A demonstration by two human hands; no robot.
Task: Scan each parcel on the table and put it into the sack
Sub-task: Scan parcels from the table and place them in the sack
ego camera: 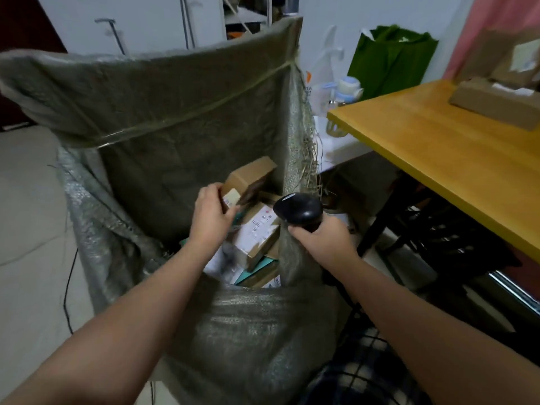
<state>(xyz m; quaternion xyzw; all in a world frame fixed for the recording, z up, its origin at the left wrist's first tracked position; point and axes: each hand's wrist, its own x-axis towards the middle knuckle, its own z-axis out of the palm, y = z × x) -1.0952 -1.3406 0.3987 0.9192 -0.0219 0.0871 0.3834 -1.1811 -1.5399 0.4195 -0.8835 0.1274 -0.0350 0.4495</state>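
Small brown parcel (251, 176) held tilted inside the open mouth of the grey-green woven sack (146, 112).

Plain cardboard, pale label at the near end, just above the heap (257, 238) lying in the sack. Left hand (210, 217) reaching in on an outstretched arm, fingers curled round the label end. Right hand (318, 241) at the sack's right rim, fingers wrapped round the handle of a black scanner (298, 210). One sack, one scanner, one parcel in hand. Heap too jumbled to count. At least two brown boxes (496, 103) on the yellow table (423, 159), blurred.

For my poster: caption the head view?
Left hand holds brown cardboard parcel inside grey woven sack; right hand grips black scanner.
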